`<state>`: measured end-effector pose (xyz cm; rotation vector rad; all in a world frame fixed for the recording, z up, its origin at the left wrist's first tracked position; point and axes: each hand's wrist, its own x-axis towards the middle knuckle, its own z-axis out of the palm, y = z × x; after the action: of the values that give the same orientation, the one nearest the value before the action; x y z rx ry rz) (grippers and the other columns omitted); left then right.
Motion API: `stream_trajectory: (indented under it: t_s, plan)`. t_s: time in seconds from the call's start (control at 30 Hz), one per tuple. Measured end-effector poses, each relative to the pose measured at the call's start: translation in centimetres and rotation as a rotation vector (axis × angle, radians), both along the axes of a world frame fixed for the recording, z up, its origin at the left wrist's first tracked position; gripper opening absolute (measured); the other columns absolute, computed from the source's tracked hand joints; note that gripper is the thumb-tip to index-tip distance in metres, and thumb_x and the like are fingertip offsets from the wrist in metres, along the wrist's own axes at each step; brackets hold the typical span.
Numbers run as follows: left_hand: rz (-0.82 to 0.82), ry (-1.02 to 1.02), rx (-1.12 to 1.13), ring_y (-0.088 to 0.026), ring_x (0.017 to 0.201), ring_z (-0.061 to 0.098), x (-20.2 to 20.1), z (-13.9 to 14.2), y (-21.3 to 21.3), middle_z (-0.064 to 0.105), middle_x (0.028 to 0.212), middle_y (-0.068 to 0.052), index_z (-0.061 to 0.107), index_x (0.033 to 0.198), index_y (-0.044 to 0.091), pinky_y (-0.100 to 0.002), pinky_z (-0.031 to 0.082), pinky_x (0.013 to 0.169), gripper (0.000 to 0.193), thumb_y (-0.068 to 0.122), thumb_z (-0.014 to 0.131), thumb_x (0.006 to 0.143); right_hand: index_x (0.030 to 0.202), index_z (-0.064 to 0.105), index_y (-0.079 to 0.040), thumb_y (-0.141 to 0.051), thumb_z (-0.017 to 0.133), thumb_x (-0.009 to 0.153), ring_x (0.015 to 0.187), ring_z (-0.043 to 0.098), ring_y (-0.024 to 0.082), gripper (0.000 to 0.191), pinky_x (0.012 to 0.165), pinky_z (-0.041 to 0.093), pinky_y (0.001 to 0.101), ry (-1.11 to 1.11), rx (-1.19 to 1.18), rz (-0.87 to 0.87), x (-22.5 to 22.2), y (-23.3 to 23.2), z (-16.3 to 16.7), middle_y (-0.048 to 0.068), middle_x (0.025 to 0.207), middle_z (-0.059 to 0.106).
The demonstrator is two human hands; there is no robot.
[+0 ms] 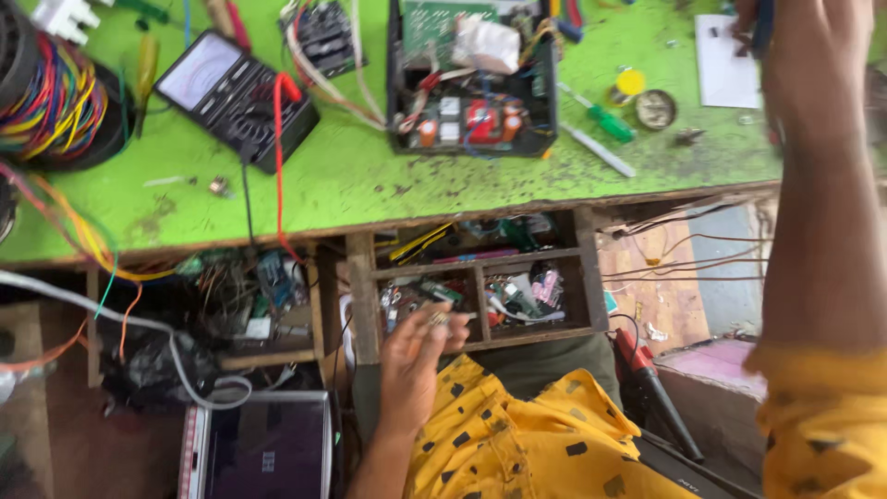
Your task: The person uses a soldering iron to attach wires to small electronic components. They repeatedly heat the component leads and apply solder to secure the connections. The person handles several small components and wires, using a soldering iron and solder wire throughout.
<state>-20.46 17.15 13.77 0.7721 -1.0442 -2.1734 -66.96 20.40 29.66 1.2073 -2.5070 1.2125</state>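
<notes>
Over the drawer [480, 344], left fingers [434, 323] pinch a small part [440, 318]

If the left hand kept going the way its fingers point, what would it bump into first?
Probably the open wooden drawer of small parts: the left hand points up toward its front compartments, though depth is hard to judge.

Worn matt green-painted bench top [370, 176]; rough bare wood drawer [480, 263].

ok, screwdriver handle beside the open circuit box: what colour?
Green, on the screwdriver right of the circuit box; head view.
</notes>
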Motion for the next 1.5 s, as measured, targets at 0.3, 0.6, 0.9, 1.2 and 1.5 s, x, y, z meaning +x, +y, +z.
stream_trajectory:
  t_s: [0.3, 0.6, 0.9, 1.2, 1.5]
  plan:
    - [0.013, 0.233, 0.118, -0.025, 0.117, 0.07, -3.3, 1.4, 0.2, 0.07, 0.129, -0.019, 0.063, 0.135, 0.0, -0.043, 0.058, 0.103, 0.037, 0.019, 0.067, 0.103, 0.126, 0.055, -0.003, -0.004, 0.077, 0.076, 0.113, 0.059, 0.036, 0.055, 0.098, 0.045, 0.0463, 0.021, 0.118, 0.446, 26.9, 7.2, -9.7, 0.017, 0.119, 0.062]
    - [0.049, 0.206, 0.112, -0.022, 0.118, 0.068, -3.9, 1.6, 1.1, 0.071, 0.126, -0.017, 0.065, 0.135, 0.0, -0.038, 0.058, 0.101, 0.035, 0.017, 0.067, 0.104, 0.131, 0.056, -0.004, -0.014, 0.075, 0.071, 0.117, 0.059, 0.036, 0.064, 0.105, 0.04, 0.051, 0.142, 0.122, 0.45, 28.1, 5.8, -9.6, 0.014, 0.122, 0.064]
    - [0.028, 0.16, 0.114, -0.022, 0.118, 0.068, -3.6, 1.6, 1.3, 0.071, 0.126, -0.017, 0.066, 0.132, 0.0, -0.037, 0.059, 0.099, 0.034, 0.014, 0.07, 0.102, 0.13, 0.057, -0.004, -0.016, 0.077, 0.07, 0.113, 0.06, 0.034, 0.065, 0.103, 0.039, 0.05, 0.128, 0.144, 0.437, 27.9, 6.5, -10.3, 0.013, 0.121, 0.064]
    - [0.031, 0.165, 0.108, -0.021, 0.112, 0.07, -3.3, 1.4, 1.4, 0.073, 0.123, -0.017, 0.068, 0.13, -0.001, -0.036, 0.061, 0.097, 0.032, 0.013, 0.071, 0.102, 0.13, 0.058, -0.004, -0.015, 0.077, 0.069, 0.105, 0.06, 0.034, 0.064, 0.095, 0.041, 0.0483, 0.105, 0.16, 0.444, 28.2, 6.8, -10.4, 0.013, 0.113, 0.064]
    - [0.034, 0.173, 0.125, -0.022, 0.112, 0.071, -3.0, 0.8, 1.6, 0.073, 0.121, -0.019, 0.068, 0.128, -0.002, -0.038, 0.062, 0.096, 0.031, 0.011, 0.071, 0.101, 0.13, 0.058, -0.004, -0.015, 0.076, 0.071, 0.107, 0.06, 0.034, 0.062, 0.097, 0.041, 0.0488, 0.09, 0.144, 0.435, 28.8, 6.6, -10.3, 0.013, 0.115, 0.064]
